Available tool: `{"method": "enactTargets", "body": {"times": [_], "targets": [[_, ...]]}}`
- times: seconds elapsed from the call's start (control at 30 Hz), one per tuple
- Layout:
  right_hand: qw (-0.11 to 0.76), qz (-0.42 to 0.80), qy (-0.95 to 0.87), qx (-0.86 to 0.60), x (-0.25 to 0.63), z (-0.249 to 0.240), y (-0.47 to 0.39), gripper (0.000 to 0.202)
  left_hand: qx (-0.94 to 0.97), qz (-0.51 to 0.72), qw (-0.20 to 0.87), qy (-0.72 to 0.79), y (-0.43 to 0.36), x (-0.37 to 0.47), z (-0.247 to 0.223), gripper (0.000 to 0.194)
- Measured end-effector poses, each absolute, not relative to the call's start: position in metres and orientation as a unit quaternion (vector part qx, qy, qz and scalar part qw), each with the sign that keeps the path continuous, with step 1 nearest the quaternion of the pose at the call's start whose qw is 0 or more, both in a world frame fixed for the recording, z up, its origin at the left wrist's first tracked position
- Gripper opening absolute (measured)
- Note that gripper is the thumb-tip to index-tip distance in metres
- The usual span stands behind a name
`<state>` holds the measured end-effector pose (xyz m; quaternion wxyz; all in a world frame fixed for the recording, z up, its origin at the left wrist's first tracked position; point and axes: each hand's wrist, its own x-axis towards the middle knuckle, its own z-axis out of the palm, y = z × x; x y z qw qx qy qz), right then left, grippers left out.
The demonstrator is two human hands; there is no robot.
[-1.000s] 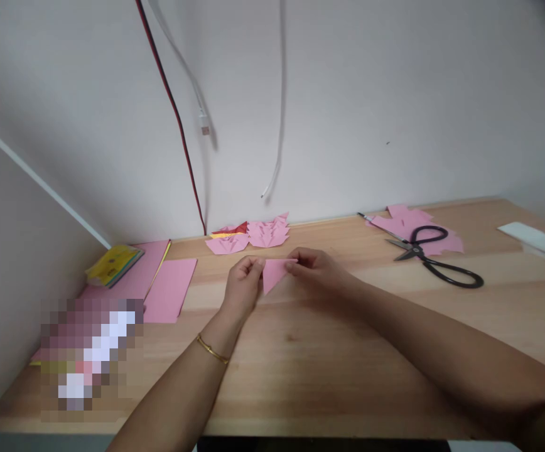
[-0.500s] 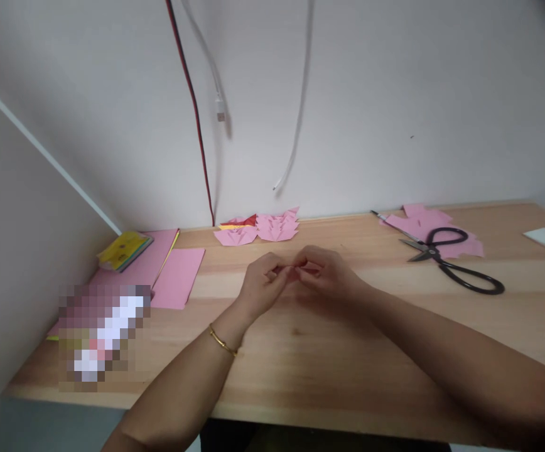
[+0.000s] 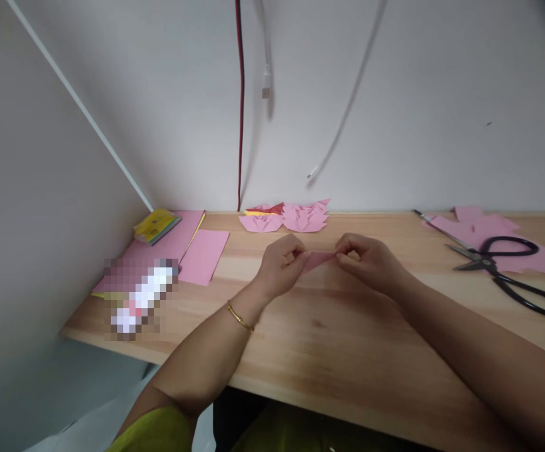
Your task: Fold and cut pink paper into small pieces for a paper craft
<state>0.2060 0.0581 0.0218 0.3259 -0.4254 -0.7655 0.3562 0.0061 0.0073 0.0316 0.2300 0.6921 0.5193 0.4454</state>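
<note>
A small folded piece of pink paper [image 3: 318, 260] is stretched between my two hands, above the middle of the wooden table. My left hand [image 3: 282, 267] pinches its left end between thumb and forefinger; a gold bracelet circles that wrist. At the other end, the fingers of my right hand [image 3: 369, 260] are closed on the paper's corner. Behind my hands, folded pink paper shapes [image 3: 305, 216] lie near the wall, with a red and yellow piece [image 3: 265, 211] on the left one.
Black-handled scissors [image 3: 484, 260] and a slim pen-like tool [image 3: 442, 229] rest by pink paper scraps [image 3: 480, 221] at right. Pink sheets [image 3: 204, 254], a yellow packet [image 3: 157, 226] and a blurred-out white item [image 3: 145, 298] lie left. Cables [image 3: 240, 113] hang along the wall.
My hands have drawn apart, so the pink paper now shows between them. The camera view has turned left, shifting the table's things rightward in the picture.
</note>
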Motion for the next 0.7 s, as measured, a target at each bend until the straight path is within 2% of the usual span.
{"method": "enactTargets", "body": {"times": [0.37,0.5,0.63,0.7], "targets": [[0.303,0.335,-0.779,-0.434,0.208,0.016,0.066,0.008,0.657,0.438,0.276,0.548,0.012,0.012,0.020,0.013],[0.312,0.321,-0.770,-0.454,0.214,0.010,0.075,0.007,0.566,0.499,0.377,0.537,0.016,0.006,0.017,0.014],[0.368,0.301,-0.723,-0.501,0.217,0.008,0.082,0.010,0.379,0.628,0.499,0.462,0.024,-0.003,0.018,0.018],[0.382,0.331,-0.730,-0.460,0.214,0.010,0.078,0.013,0.324,0.612,0.587,0.420,0.024,-0.003,0.019,0.020]]}}
